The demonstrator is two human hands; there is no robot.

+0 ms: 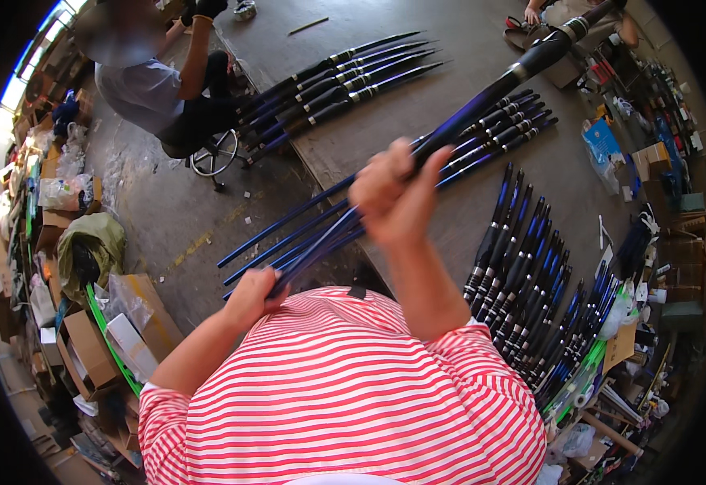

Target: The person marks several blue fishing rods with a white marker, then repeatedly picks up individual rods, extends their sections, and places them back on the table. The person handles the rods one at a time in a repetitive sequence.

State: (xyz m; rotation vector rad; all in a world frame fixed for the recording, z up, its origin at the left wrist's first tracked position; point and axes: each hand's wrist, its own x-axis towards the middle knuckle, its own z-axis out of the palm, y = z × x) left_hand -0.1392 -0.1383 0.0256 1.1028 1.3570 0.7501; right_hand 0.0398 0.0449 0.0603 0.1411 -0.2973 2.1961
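Observation:
A dark blue and black fishing rod (481, 101) slants across the view, its thick black handle end raised toward the upper right. My right hand (397, 194) is closed around its shaft at mid-view, slightly blurred, with the thumb along it. My left hand (254, 293) is closed on the thinner blue lower end, close to my striped shirt. Beneath the raised rod, a row of similar rods (505, 133) lies on the grey table (442, 234), their blue shafts (284, 234) reaching past its edge toward me. Where the held rod crosses them, the shafts are partly hidden.
Another bundle of rods (349, 77) lies at the far left of the table; many more (523, 283) stand in rows on the right. A person (147, 93) sits on a wheeled stool (214, 155). Cardboard boxes (86, 347) crowd the left; another person's hand (532, 14) shows far right.

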